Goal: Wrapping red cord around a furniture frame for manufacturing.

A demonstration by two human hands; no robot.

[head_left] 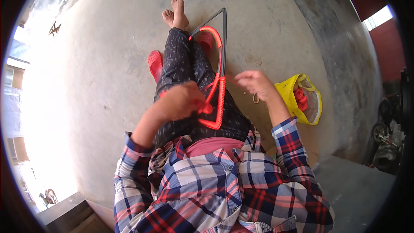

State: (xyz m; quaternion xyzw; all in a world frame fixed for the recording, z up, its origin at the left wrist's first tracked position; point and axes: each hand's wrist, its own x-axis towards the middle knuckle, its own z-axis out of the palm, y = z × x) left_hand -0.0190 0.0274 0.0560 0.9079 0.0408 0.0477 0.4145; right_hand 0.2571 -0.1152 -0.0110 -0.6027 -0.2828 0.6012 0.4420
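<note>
You sat on the concrete floor [108, 60] with one dark metal frame [224, 34] laid along your lap, part of it wrapped in red cord [221, 99]. Your left hand [183, 100] was clenched around the wrapped lower corner of the frame, while your right hand [255, 83] pinched one thin strand of the cord, drawn out just beside the frame. Two red sandals [155, 62] lay beside your legs. One yellow bag [297, 87] holding red spools sat near your right arm.
</note>
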